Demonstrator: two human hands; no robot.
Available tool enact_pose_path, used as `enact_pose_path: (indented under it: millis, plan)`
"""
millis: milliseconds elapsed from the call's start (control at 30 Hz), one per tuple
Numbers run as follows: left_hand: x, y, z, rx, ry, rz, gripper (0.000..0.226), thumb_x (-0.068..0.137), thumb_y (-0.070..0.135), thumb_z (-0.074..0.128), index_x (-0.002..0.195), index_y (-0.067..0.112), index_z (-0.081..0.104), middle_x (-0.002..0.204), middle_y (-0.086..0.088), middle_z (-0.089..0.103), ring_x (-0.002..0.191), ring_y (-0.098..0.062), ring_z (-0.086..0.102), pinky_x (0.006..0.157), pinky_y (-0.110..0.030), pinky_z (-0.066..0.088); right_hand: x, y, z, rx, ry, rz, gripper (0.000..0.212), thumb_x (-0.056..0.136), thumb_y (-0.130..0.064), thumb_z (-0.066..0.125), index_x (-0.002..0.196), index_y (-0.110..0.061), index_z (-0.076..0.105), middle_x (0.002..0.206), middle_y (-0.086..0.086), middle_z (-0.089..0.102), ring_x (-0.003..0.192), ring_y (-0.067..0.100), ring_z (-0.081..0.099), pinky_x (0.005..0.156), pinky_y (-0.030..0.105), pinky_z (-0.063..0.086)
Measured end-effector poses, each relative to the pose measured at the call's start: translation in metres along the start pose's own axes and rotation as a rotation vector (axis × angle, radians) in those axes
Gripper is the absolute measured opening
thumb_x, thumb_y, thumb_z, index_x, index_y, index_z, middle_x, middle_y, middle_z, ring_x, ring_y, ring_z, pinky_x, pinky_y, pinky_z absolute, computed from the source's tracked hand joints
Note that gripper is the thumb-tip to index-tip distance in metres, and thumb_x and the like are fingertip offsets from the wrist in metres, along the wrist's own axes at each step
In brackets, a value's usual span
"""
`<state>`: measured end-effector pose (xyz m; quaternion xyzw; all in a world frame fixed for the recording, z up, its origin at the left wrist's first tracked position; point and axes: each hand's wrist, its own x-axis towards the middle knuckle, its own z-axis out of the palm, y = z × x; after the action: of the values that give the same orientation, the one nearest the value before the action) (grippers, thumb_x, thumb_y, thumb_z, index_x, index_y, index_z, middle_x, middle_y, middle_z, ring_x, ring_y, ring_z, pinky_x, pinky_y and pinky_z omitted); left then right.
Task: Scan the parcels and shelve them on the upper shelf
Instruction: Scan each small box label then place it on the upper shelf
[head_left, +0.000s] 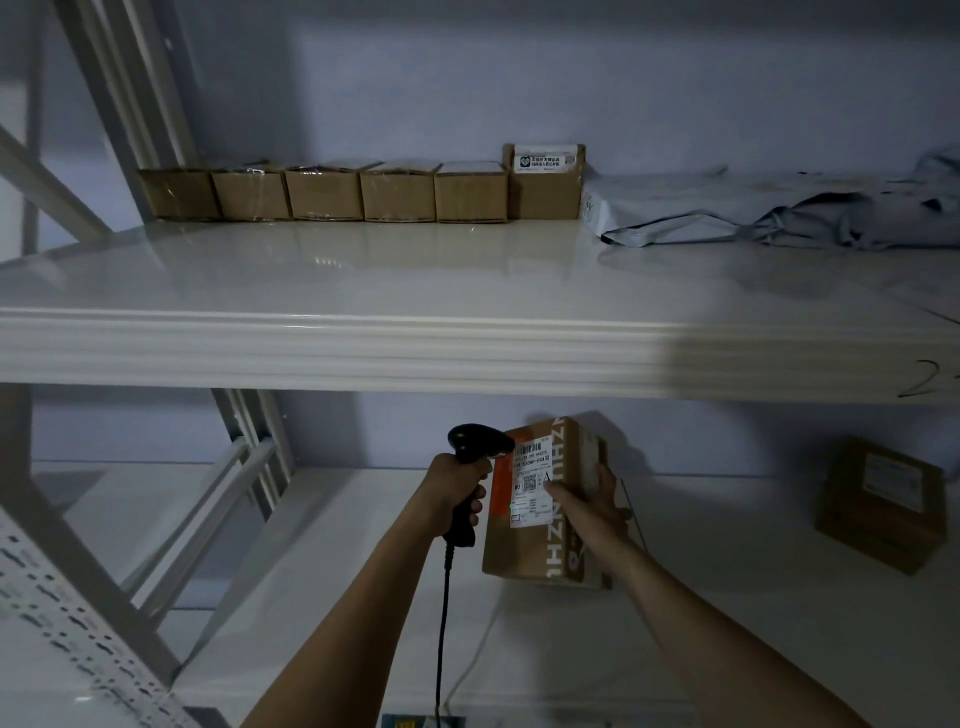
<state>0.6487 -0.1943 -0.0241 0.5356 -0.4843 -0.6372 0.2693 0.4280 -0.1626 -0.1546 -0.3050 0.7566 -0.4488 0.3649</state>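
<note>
My right hand (589, 501) grips a brown cardboard parcel (545, 545) upright over the lower shelf (727, 597), thumb on its white shipping label (531, 483). My left hand (457, 486) holds a black barcode scanner (475, 441) by its handle, with the scanner head pointing at the top of the label. A small green dot shows on the label's left edge. The upper shelf (415, 280) carries a row of several small brown boxes (322, 195) along the back, with a taller labelled box (544, 182) at the row's right end.
Grey plastic mailer bags (779, 208) lie at the right of the upper shelf. Another brown parcel (883, 504) leans at the right of the lower shelf. The scanner cable (443, 623) hangs down. White rack uprights (78, 571) and braces stand at the left.
</note>
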Motion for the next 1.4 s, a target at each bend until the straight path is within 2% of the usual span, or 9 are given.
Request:
enact_pose_path:
  millis: [300, 500, 567, 700, 833, 867, 967, 1100, 1400]
  plan:
    - [-0.009, 0.005, 0.011, -0.023, -0.013, -0.004, 0.02, 0.094, 0.016, 0.057, 0.077, 0.006, 0.058, 0.059, -0.007, 0.049, 0.047, -0.018, 0.042, 0.051, -0.028, 0.037, -0.007, 0.0, -0.002, 0.012, -0.008, 0.001, 0.115, 0.038, -0.087, 0.079, 0.132, -0.072, 0.013, 0.135, 0.009, 0.054, 0.124, 0.037, 0.052, 0.1, 0.057, 0.049]
    - [-0.012, 0.008, 0.016, -0.02, -0.043, -0.01, 0.017, 0.094, 0.015, 0.055, 0.078, 0.007, 0.054, 0.055, -0.005, 0.049, 0.044, -0.016, 0.043, 0.049, -0.027, 0.038, -0.042, -0.025, -0.009, 0.025, -0.056, -0.04, 0.106, 0.065, -0.062, 0.082, 0.145, -0.054, 0.012, 0.128, 0.005, 0.059, 0.121, 0.029, 0.053, 0.106, 0.054, 0.046]
    - [-0.012, 0.008, 0.017, -0.029, -0.038, -0.008, 0.017, 0.094, 0.015, 0.055, 0.078, 0.007, 0.053, 0.055, -0.005, 0.048, 0.044, -0.016, 0.042, 0.048, -0.027, 0.037, -0.048, -0.029, -0.011, 0.031, -0.059, -0.039, 0.106, 0.066, -0.063, 0.08, 0.146, -0.053, 0.012, 0.129, 0.004, 0.059, 0.121, 0.028, 0.053, 0.106, 0.052, 0.045]
    - [-0.012, 0.007, 0.017, -0.047, -0.04, 0.003, 0.021, 0.095, 0.015, 0.055, 0.076, 0.007, 0.053, 0.054, -0.005, 0.047, 0.04, -0.016, 0.041, 0.046, -0.026, 0.036, -0.054, -0.033, -0.015, 0.054, -0.12, -0.068, 0.096, 0.084, -0.042, 0.078, 0.153, -0.038, 0.01, 0.128, 0.004, 0.059, 0.106, 0.019, 0.056, 0.103, 0.042, 0.048]
    - [-0.011, 0.007, 0.017, -0.045, -0.02, -0.001, 0.021, 0.095, 0.015, 0.056, 0.077, 0.006, 0.056, 0.055, -0.006, 0.048, 0.041, -0.016, 0.042, 0.047, -0.026, 0.037, -0.033, -0.015, -0.01, 0.018, -0.053, 0.019, 0.112, 0.047, -0.081, 0.08, 0.136, -0.066, 0.013, 0.135, 0.007, 0.055, 0.122, 0.031, 0.053, 0.103, 0.053, 0.049]
    - [-0.01, 0.007, 0.017, -0.046, -0.014, -0.003, 0.021, 0.095, 0.014, 0.056, 0.077, 0.005, 0.056, 0.056, -0.007, 0.048, 0.042, -0.016, 0.042, 0.047, -0.026, 0.037, -0.027, -0.01, -0.009, 0.008, -0.054, 0.032, 0.111, 0.043, -0.083, 0.079, 0.132, -0.068, 0.015, 0.136, 0.008, 0.054, 0.124, 0.033, 0.052, 0.103, 0.055, 0.049]
    - [-0.007, 0.006, 0.016, -0.04, -0.003, -0.004, 0.018, 0.094, 0.013, 0.057, 0.078, 0.004, 0.058, 0.059, -0.008, 0.048, 0.045, -0.017, 0.043, 0.049, -0.027, 0.037, -0.03, -0.013, -0.009, -0.004, -0.051, 0.033, 0.107, 0.051, -0.078, 0.078, 0.136, -0.063, 0.016, 0.134, 0.007, 0.053, 0.128, 0.033, 0.047, 0.105, 0.054, 0.047]
    - [-0.001, 0.003, 0.014, -0.038, -0.011, -0.003, 0.015, 0.093, 0.013, 0.057, 0.081, 0.004, 0.058, 0.06, -0.007, 0.049, 0.046, -0.018, 0.043, 0.05, -0.027, 0.038, -0.005, 0.004, -0.007, 0.001, -0.049, 0.031, 0.11, 0.039, -0.088, 0.078, 0.128, -0.074, 0.014, 0.137, 0.009, 0.052, 0.125, 0.036, 0.051, 0.101, 0.057, 0.049]
    - [0.01, -0.001, 0.01, -0.026, -0.013, -0.01, 0.014, 0.093, 0.013, 0.057, 0.083, 0.005, 0.058, 0.061, -0.007, 0.05, 0.047, -0.017, 0.044, 0.049, -0.028, 0.039, -0.007, 0.007, -0.009, 0.009, -0.056, 0.037, 0.107, 0.042, -0.086, 0.078, 0.127, -0.075, 0.014, 0.131, 0.003, 0.057, 0.123, 0.033, 0.053, 0.102, 0.056, 0.049]
